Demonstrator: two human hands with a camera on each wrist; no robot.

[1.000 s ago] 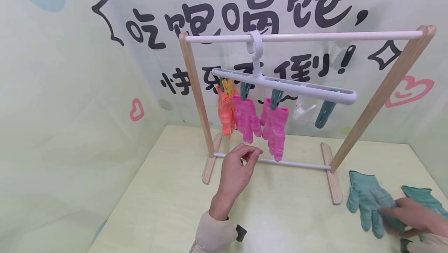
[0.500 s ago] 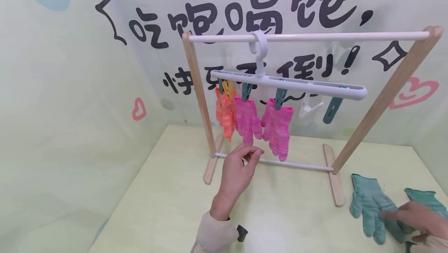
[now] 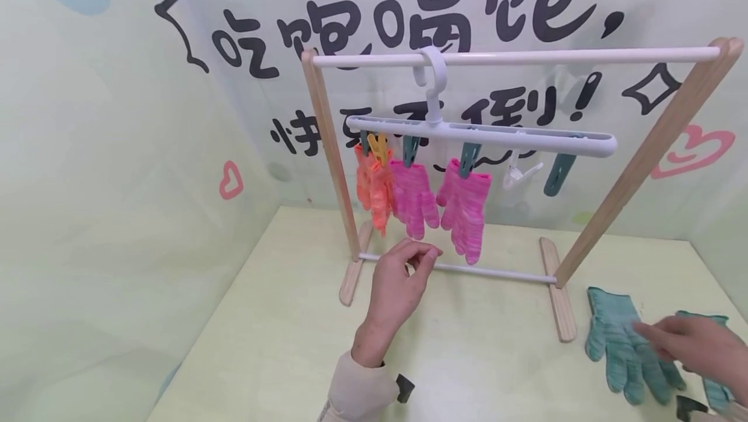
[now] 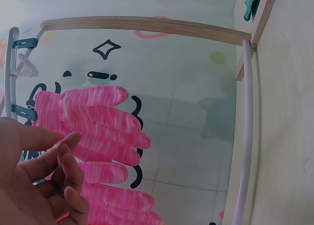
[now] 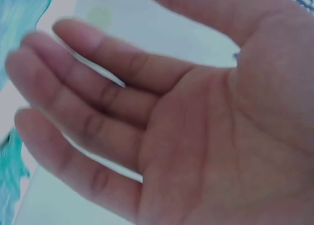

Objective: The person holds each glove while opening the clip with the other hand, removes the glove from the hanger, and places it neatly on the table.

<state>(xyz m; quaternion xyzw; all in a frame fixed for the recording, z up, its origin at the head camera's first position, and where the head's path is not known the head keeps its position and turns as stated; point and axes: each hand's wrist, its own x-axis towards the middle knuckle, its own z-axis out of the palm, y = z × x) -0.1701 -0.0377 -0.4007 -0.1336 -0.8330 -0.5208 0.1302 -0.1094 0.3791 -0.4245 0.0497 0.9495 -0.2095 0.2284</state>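
Note:
My left hand (image 3: pixel 398 282) hovers below the hanging gloves. Its fingers are loosely bent with nothing between them, as the left wrist view also shows beside a pink glove (image 4: pixel 93 114). At the right, my right hand (image 3: pixel 698 347) is over a green knit glove (image 3: pixel 616 328) lying on the table. In the right wrist view its palm and relaxed fingers (image 5: pixel 113 97) hold nothing. A second green glove (image 3: pixel 717 395) lies partly hidden under that hand. Two pink gloves (image 3: pixel 467 217) and orange gloves (image 3: pixel 380 198) hang by clips from a white hanger (image 3: pixel 497 137).
A wooden rack has a white top rod (image 3: pixel 555 56) bearing the hanger and a lower rod (image 3: pixel 497 273). Its right foot (image 3: pixel 559 308) stands close to the green glove. A white clip (image 3: pixel 517 174) and a teal clip (image 3: pixel 559 175) hang without gloves. Printed cloth walls surround the table.
My right hand has moved up from the green glove's fingers, uncovering more of them. The hanger has swung a little on the rod. My left hand has stayed in place.

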